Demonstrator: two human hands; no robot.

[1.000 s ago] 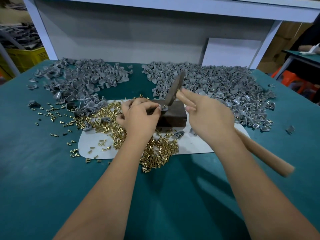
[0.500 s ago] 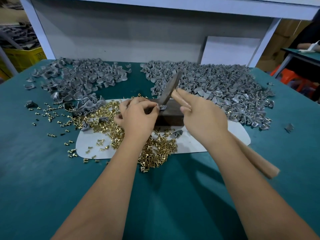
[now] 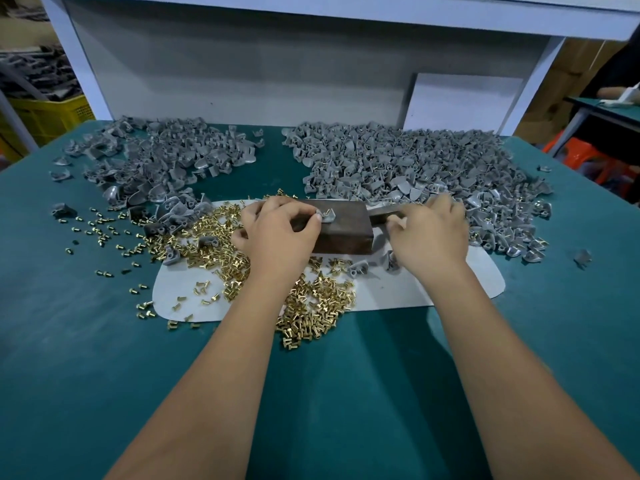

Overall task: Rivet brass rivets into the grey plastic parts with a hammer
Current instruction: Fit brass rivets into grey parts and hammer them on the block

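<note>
Two grey-part heaps (image 3: 415, 168) flank block (image 3: 339, 223); crate (image 3: 48, 116) far-left.

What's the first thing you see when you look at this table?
Two big heaps of grey plastic parts, one at the back left and a larger one at the back right of the green table. In front, shiny brass rivets spill over a white mat. In the middle, the left hand pinches one grey part on a dark block.

There is one view only, from a camera on the person's head. It looks forward and down, close above the hands (image 3: 353, 233), at the green surface (image 3: 86, 358) around and beyond them.
</note>
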